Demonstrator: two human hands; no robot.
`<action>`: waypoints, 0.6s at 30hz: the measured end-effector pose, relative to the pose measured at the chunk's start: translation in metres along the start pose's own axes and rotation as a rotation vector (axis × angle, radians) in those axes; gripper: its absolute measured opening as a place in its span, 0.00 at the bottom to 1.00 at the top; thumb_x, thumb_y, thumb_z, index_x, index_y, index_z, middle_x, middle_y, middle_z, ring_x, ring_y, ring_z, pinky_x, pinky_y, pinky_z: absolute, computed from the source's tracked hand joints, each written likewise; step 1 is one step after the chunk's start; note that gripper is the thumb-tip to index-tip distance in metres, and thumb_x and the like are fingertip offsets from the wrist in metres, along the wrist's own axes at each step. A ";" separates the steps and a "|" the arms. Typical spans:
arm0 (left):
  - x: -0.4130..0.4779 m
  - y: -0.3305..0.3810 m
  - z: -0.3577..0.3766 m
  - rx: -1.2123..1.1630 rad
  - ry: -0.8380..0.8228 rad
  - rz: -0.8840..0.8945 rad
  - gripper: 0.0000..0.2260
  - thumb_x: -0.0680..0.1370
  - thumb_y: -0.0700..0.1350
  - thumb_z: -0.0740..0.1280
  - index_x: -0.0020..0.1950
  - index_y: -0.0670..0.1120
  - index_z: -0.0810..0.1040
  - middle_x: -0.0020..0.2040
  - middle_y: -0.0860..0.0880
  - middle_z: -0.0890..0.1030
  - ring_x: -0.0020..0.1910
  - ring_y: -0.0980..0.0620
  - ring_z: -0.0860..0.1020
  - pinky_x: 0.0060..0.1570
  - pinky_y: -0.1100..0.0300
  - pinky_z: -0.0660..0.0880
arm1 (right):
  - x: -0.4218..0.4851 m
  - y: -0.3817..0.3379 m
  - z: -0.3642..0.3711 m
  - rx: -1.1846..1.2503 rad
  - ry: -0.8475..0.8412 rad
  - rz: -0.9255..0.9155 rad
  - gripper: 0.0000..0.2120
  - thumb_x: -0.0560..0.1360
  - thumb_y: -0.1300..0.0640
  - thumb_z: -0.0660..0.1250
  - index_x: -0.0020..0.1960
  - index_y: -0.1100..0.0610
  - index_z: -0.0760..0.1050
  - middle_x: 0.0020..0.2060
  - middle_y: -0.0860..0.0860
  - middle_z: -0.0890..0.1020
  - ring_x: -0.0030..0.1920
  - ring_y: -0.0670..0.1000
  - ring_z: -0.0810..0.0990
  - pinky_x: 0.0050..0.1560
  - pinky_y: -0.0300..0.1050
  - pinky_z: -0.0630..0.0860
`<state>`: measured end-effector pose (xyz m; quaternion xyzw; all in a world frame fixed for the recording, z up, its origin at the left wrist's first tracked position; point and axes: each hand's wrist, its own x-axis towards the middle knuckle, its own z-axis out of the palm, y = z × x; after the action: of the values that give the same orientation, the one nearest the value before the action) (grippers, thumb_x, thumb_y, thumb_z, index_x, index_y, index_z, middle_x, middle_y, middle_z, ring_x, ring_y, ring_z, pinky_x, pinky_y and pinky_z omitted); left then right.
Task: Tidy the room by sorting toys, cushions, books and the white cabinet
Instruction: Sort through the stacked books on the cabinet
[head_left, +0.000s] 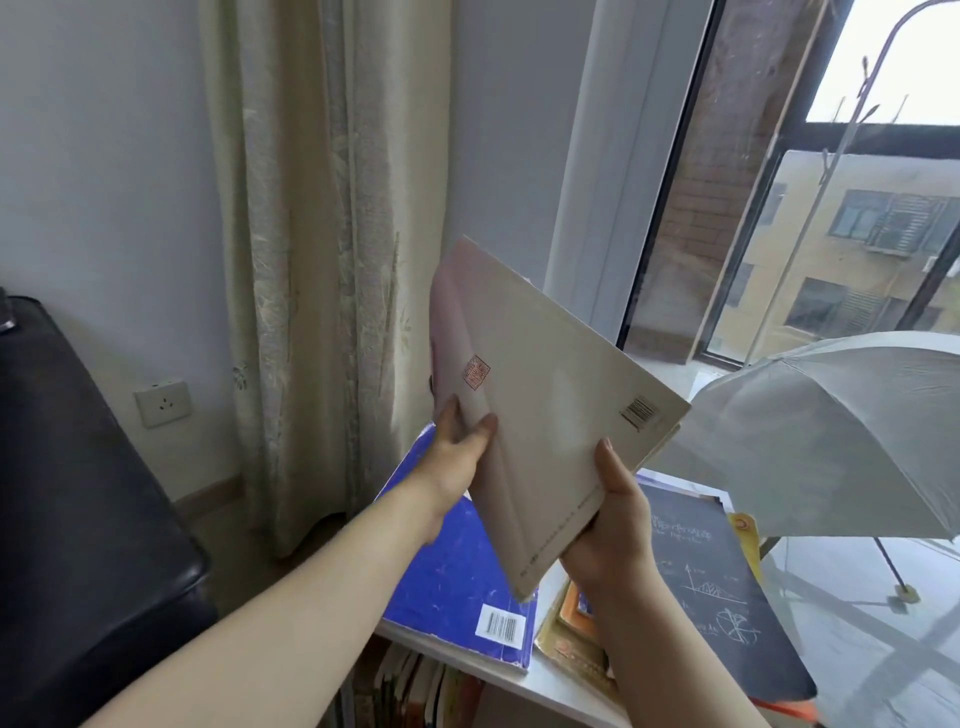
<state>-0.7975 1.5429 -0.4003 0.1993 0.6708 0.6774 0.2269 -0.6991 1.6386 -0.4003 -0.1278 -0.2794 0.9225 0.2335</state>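
Both bare forearms reach up from the lower edge of the frame toward its middle. The left grip (460, 452) pinches the left edge of a cream book (550, 410), thumb on the cover and fingers behind it. The right grip (610, 525) clasps the book's lower edge, thumb lying on the cover and fingers curled underneath.

The cream book is held in the air at the centre of the frame, tilted so that one corner points up. Its cover is pale with a pinkish tint at the upper left, a small red seal mark near the left edge and a barcode near the right corner.

Below it, a white cabinet (545, 680) carries a blue book (457, 571) with a barcode label, a dark book (711, 571) with chalk-like drawings, and an orange-yellow book (566, 639) partly hidden by the right wrist. More books (415, 686) stand inside the cabinet.

An open white umbrella (831, 431) fills the right of the frame, just beside the cream book's right corner. A curtain (311, 260) hangs behind at upper centre, a window (779, 208) is at upper right, a wall socket (162, 402) sits at left, and a black seat (78, 493) fills the lower left.
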 end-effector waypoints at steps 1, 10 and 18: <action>0.001 0.002 -0.001 0.165 0.103 0.012 0.25 0.80 0.56 0.58 0.76 0.58 0.53 0.73 0.53 0.62 0.70 0.50 0.63 0.65 0.60 0.60 | -0.003 0.001 0.002 0.011 -0.004 0.000 0.15 0.79 0.52 0.55 0.51 0.60 0.76 0.39 0.56 0.85 0.35 0.53 0.85 0.45 0.52 0.73; -0.009 0.010 0.016 -0.305 -0.138 -0.033 0.12 0.80 0.53 0.57 0.55 0.54 0.78 0.46 0.55 0.80 0.44 0.53 0.74 0.41 0.56 0.75 | -0.023 0.013 0.012 -0.336 -0.086 -0.347 0.10 0.71 0.61 0.66 0.49 0.65 0.78 0.37 0.60 0.83 0.36 0.58 0.81 0.36 0.50 0.79; -0.012 -0.039 -0.015 -0.730 -0.326 -0.329 0.26 0.76 0.61 0.54 0.57 0.42 0.79 0.55 0.40 0.81 0.53 0.40 0.80 0.48 0.47 0.77 | -0.023 0.033 -0.011 -1.779 -0.203 -0.412 0.19 0.78 0.53 0.62 0.67 0.41 0.70 0.59 0.42 0.79 0.59 0.47 0.76 0.56 0.41 0.72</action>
<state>-0.7948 1.5240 -0.4388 0.1009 0.3656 0.7847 0.4903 -0.6869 1.6073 -0.4260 -0.1262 -0.9229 0.3144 0.1830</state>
